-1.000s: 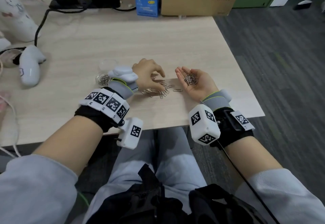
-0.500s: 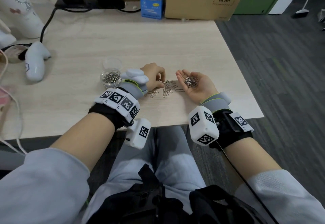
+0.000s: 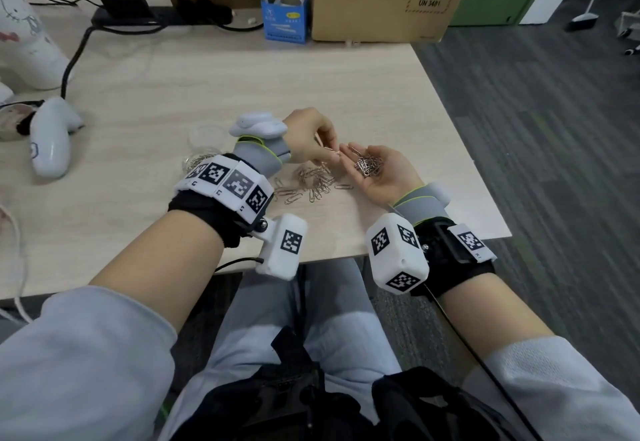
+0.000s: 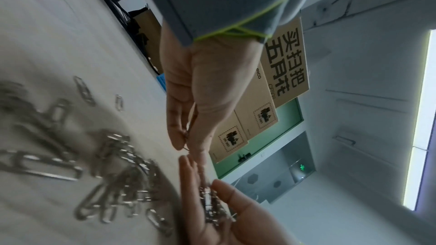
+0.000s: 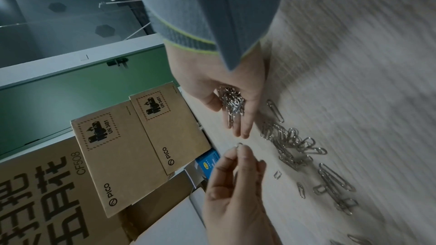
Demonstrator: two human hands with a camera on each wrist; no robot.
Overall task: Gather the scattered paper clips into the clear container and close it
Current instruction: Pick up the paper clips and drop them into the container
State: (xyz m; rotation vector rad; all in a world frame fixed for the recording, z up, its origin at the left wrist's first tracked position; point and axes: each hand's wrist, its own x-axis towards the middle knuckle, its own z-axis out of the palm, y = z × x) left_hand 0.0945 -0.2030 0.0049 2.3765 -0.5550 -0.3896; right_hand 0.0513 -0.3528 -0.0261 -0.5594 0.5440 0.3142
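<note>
Left hand (image 3: 308, 135) pinching a clip (image 5: 239, 144) beside cupped right hand (image 3: 381, 172) heaped with clips (image 3: 369, 165), loose clips (image 3: 311, 182) on bench (image 3: 242, 87) below the heap

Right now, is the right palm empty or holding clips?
Holding clips. The right hand lies palm up, open, with a pile of paper clips resting in it.

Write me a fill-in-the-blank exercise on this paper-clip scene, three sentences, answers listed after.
1. The right hand lies palm up, cupping a pile of ____.
2. The left hand pinches one paper clip between its ____.
3. More loose paper clips lie on the wooden ____, between the two wrists.

Missing words: paper clips; fingers; table
</note>
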